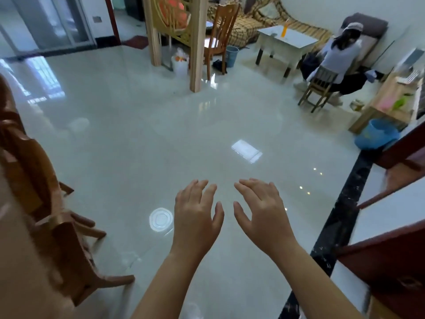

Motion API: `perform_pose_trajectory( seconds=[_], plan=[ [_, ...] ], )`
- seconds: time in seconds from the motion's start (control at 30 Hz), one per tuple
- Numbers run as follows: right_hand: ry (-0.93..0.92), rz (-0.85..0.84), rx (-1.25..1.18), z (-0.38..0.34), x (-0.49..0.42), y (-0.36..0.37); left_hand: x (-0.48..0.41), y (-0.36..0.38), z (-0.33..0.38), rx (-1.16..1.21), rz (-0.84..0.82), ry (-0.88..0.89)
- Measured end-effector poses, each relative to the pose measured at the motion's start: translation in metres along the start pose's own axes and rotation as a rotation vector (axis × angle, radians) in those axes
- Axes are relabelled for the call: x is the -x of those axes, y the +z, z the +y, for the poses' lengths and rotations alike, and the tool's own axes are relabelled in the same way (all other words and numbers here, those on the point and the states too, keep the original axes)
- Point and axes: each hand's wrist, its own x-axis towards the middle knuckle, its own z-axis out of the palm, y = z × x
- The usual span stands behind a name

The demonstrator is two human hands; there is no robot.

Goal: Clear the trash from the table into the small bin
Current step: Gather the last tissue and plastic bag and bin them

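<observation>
My left hand (195, 212) and my right hand (262, 210) are held out side by side over the glossy tiled floor, palms down, fingers spread, both holding nothing. Far across the room stands a white low table (276, 47) with an orange bottle (284, 31) on its glass top. A small blue-grey bin (231, 55) stands on the floor left of that table, beside a wooden chair (218, 35). No trash on the table is distinguishable from here.
A wooden chair (41, 203) is close at my left. Dark red door panels (395, 261) are at my right. A person (338, 58) sits on a chair by the table. A blue basin (377, 134) and a white bucket (180, 63) stand on the floor.
</observation>
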Motion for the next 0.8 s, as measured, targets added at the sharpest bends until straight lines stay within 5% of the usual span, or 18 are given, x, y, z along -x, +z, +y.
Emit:
perform_pose_trajectory(
  seconds=[0.8],
  plan=[
    [-0.333, -0.059, -0.333, 0.092, -0.404, 0.154, -0.33, 0.093, -0.137, -0.286, 0.191, -0.312]
  ],
)
